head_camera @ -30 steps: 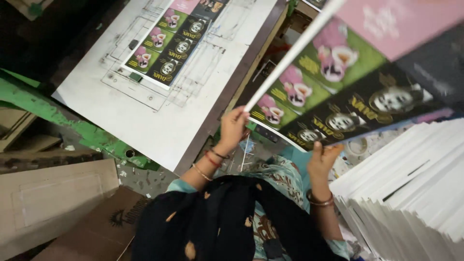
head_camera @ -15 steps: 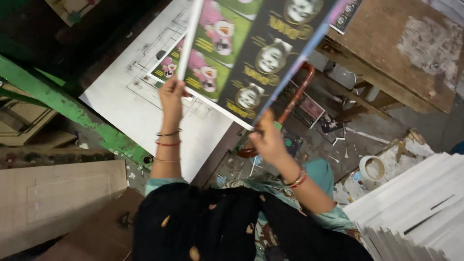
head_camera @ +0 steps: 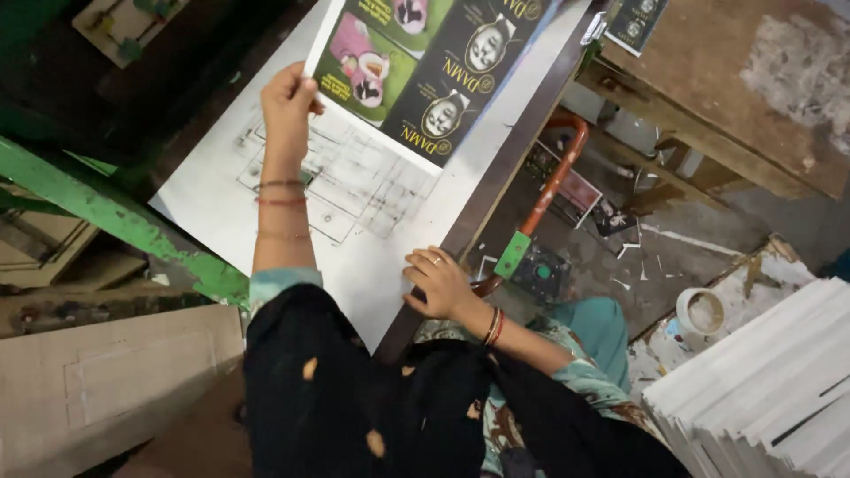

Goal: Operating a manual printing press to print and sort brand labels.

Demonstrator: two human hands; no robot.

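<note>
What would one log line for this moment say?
left hand: holds printed sheet corner | right hand: rests on white board edge | sheet: over board

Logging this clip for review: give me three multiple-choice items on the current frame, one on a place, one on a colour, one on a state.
1. Where does the right hand rest?
A. on the near edge of the white board
B. on the stack of white sheets
C. on the wooden table

2. What colour is the slanted metal beam at left?
A. red
B. green
C. blue

3. How does the left hand hold the printed sheet?
A. crumpled in the fist
B. not touching it
C. pinched at its corner

Answers: 1 A, the fingers lie on the board's edge. 2 B, chipped green paint shows. 3 C, the fingers grip the sheet's lower left corner.
</note>
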